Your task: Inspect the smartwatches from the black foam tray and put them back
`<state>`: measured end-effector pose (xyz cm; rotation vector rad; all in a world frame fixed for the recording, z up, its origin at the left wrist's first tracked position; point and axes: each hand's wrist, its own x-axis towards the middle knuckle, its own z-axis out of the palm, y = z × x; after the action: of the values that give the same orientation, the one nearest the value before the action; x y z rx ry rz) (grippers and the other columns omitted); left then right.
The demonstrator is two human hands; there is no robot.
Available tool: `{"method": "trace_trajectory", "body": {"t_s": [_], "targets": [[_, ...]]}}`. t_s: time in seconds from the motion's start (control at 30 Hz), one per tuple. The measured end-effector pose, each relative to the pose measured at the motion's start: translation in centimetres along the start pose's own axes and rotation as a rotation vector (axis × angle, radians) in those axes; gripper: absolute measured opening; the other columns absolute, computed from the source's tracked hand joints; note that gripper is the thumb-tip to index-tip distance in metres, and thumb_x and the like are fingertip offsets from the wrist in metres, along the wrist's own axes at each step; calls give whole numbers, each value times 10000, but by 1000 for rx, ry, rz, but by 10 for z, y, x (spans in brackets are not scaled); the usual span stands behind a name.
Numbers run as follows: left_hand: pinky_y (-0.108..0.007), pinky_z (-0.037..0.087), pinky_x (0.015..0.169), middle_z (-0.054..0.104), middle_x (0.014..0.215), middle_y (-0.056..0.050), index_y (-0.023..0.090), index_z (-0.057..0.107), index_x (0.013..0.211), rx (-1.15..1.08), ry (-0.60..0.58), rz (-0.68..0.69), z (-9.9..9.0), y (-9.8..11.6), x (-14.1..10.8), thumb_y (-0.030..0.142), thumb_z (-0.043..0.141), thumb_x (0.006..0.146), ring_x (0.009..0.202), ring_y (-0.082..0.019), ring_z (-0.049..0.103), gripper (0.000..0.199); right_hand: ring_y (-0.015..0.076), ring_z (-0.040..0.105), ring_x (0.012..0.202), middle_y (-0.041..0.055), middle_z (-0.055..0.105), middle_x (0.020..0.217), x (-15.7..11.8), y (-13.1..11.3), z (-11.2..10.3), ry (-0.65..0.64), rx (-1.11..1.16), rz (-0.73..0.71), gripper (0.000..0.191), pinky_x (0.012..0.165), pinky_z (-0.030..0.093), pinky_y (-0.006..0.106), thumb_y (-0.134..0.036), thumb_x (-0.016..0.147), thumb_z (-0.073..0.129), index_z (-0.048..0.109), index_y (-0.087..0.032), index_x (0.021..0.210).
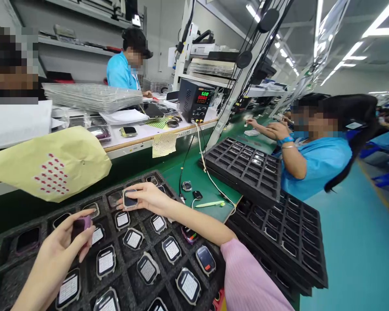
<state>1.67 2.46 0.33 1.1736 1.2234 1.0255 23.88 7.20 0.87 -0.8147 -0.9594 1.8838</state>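
My left hand grips a purple smartwatch case between thumb and fingers, over the left part of a black foam tray. My right hand reaches across to the tray's far side, closed on a silver-rimmed smartwatch with a dark face. Several watch cases lie in the tray's compartments, many with lit white screens full of text, such as the watch below my hands. One watch at the right shows a red patch on its screen.
Stacked foam trays with watches stand at the right, beside a co-worker in blue. A green pen, a small black charger and cables lie on the green bench. A power supply sits on the shelf; yellow paper overhangs its edge.
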Motion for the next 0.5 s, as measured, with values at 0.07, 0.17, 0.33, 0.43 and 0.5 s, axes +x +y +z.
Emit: {"method": "trace_trajectory", "body": {"t_s": [0.07,0.17,0.33,0.43,0.5], "targets": [[-166,355,457,530,662,34,211,560,1147,-22,-10,-10,-1,-4,2,428,744,675,514,-85,422,551,236,712,802,89,693,811,-2,4,-5,38,23,25,472,887,503,432,-294,683,815,565,-83,1024],[-175,361,479,516,645,45,203,547,1155,-26,-28,-4,0,-4,2,395,722,711,495,-76,422,514,245,708,861,85,694,843,-4,7,-6,22,33,55,537,957,460,483,-210,706,782,507,-71,1145],[-190,351,483,507,651,51,174,535,1129,-7,-67,20,4,4,0,330,656,765,451,-56,416,414,242,680,939,84,709,922,-5,0,0,-90,-46,105,589,949,469,456,-195,687,806,568,-127,1222],[-195,344,462,497,678,50,167,521,1125,-21,-78,30,5,9,1,293,629,769,439,-52,425,393,195,675,921,81,714,977,-6,-7,4,-140,-136,33,470,877,500,337,-202,699,802,644,-158,1140],[-196,352,462,488,692,51,167,519,1117,-24,-94,42,4,11,2,267,611,776,436,-46,425,367,166,670,912,75,715,984,-6,-8,6,-172,-152,2,409,859,493,281,-190,708,797,673,-161,1096]]}}
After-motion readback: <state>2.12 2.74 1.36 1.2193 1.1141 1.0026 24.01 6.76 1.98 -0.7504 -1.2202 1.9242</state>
